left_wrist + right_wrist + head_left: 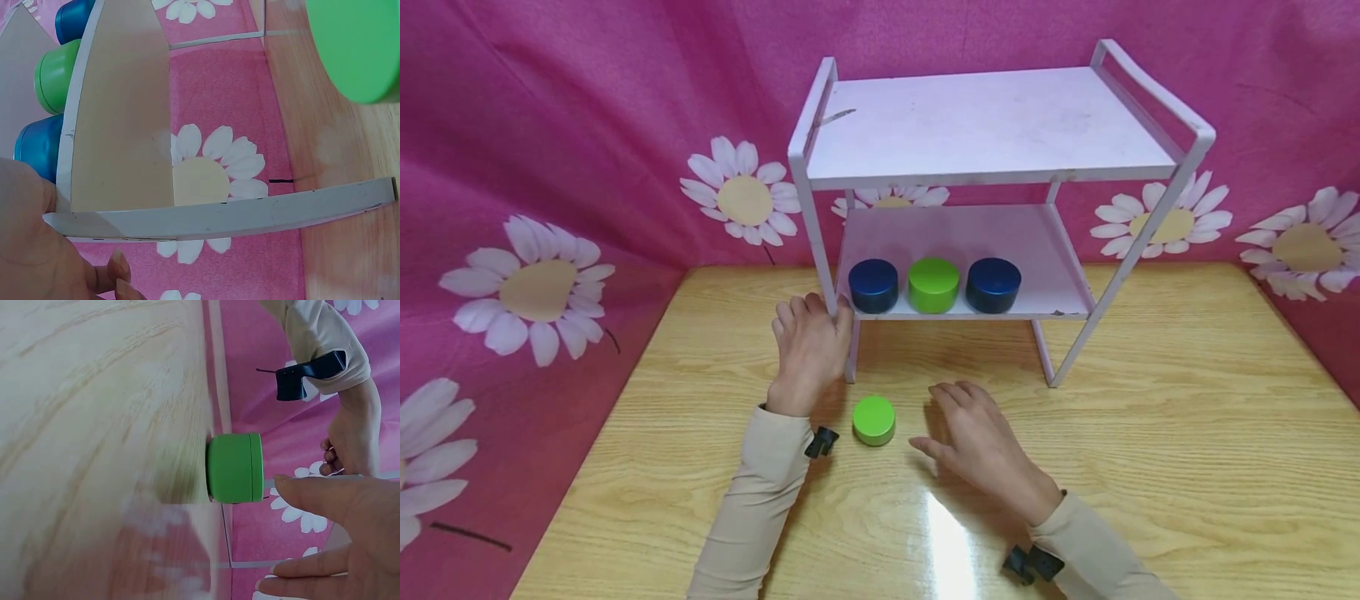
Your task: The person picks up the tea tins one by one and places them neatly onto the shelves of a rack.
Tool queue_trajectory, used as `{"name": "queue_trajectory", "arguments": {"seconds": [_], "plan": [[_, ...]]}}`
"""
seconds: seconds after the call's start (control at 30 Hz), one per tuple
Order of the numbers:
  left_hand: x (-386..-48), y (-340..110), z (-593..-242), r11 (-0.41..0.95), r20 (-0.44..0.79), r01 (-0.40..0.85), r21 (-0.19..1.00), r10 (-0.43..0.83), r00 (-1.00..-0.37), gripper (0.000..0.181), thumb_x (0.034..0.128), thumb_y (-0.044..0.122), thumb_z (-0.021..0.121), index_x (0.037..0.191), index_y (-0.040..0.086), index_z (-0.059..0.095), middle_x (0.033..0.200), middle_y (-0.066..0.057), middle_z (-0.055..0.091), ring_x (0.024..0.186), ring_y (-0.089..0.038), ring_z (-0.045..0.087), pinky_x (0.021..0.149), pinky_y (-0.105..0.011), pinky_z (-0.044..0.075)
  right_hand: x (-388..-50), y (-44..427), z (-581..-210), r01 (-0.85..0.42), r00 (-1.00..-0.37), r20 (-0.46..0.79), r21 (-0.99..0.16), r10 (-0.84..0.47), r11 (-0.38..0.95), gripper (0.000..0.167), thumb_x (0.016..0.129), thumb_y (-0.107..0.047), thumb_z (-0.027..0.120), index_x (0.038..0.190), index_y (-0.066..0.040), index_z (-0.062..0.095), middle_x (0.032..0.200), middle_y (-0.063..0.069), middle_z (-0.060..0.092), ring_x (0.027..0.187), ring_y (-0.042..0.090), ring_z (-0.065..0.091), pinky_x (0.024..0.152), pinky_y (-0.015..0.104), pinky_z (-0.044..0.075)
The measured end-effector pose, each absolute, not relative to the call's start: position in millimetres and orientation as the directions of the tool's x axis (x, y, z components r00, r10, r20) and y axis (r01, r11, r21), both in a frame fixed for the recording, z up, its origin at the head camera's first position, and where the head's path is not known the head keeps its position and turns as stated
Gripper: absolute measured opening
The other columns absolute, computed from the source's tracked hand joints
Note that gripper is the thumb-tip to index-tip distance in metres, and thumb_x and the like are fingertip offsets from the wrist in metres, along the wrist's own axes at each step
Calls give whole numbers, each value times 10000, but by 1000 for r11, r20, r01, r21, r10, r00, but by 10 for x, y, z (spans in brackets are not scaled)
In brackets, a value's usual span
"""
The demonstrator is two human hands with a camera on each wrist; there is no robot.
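Observation:
My left hand [811, 354] grips the left front post of a white two-tier shelf rack [985, 125], beside the lower tier's corner. In the left wrist view its fingers [119, 269] curl below the rack's edge. On the lower tier a blue round tin [874, 287], a green round tin [934, 286] and another blue tin [993, 286] stand in a row along the front. A second green tin [874, 420] sits on the table between my hands. To its right, my right hand [981, 442] hovers with fingers extended and thumb towards the tin, apart from it and holding nothing.
The rack stands on a wood-grain table [1187, 467]. A pink cloth [587, 100] with white daisies hangs behind and at the sides. Each sleeve carries a black clip-like mount [822, 442] at the wrist. The rack's raised end handle [1157, 87] rises above the top tier.

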State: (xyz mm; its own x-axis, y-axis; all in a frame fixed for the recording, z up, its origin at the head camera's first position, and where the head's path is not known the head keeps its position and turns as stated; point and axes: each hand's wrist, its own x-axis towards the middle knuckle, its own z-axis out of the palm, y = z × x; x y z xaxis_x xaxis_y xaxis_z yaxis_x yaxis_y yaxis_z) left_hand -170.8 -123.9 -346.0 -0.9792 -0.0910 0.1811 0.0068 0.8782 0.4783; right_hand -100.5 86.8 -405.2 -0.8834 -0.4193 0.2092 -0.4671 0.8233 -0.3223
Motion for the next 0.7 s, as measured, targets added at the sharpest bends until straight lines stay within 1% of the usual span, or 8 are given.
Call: {"name": "queue_trajectory", "arguments": {"seconds": [0.23,0.47,0.7], "plan": [[-1708,-1244,-3460,876,179,9,482,-89,-980,523,1003,421,232,943,-45,463,915,-182,427,921,-349,345,812,-448,268,-1008,820,-4055,-473,-881,189,-331,-433,817,689,771,-395,786,1238,60,564,1228,208,599,1188,416,509,1050,499,331],[-1711,-1245,-3468,873,184,12,488,-89,-979,509,1004,418,241,928,-34,464,898,-175,427,909,-347,345,804,-445,264,-1044,794,-4095,-474,-880,180,-343,-439,811,650,782,-376,782,1227,48,572,1218,201,604,1184,399,515,1049,491,335],[-1707,-1240,-3464,872,182,9,489,-93,-979,506,1003,416,245,935,-33,467,899,-173,427,908,-344,343,802,-443,261,-1071,725,-4114,-481,-877,176,-357,-448,801,648,772,-383,790,1213,43,580,1212,199,608,1184,398,515,1055,490,325]]}}
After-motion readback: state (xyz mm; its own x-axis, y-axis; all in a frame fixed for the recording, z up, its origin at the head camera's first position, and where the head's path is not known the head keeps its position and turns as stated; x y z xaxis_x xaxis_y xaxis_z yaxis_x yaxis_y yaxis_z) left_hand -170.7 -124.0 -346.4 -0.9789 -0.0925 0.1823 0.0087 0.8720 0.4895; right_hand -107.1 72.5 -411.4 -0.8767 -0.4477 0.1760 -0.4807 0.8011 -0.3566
